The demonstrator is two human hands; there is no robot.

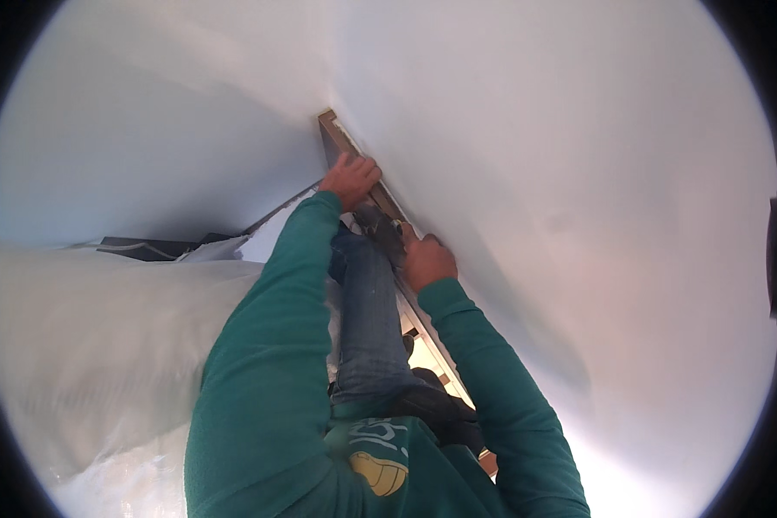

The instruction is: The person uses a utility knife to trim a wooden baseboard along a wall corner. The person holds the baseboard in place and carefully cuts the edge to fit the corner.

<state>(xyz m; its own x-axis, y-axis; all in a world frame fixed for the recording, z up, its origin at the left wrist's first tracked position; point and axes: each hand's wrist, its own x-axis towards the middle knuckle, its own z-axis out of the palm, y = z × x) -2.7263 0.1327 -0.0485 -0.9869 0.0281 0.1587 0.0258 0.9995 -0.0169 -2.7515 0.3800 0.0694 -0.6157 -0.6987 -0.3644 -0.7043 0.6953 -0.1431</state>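
Note:
A narrow brown wooden board point(387, 204) runs along the foot of the pale wall on the right, its far end near the corner where two walls meet. My left hand point(350, 180) is closed over the board's upper part, fingers curled across its edge. Lower down and to the right, my right hand point(428, 261) is closed by the board's wall-side edge, with the fingertips near a small yellowish spot. Whatever it holds is too small and too covered to name. Both arms are in green sleeves.
Smooth pale walls point(578, 173) rise on the right and at the back left. Translucent plastic sheeting point(129, 345) covers something on the left, beside a dark flat piece point(151, 249). My jeans-clad leg point(367, 319) is below the hands. Light shows through a gap point(427, 358) near it.

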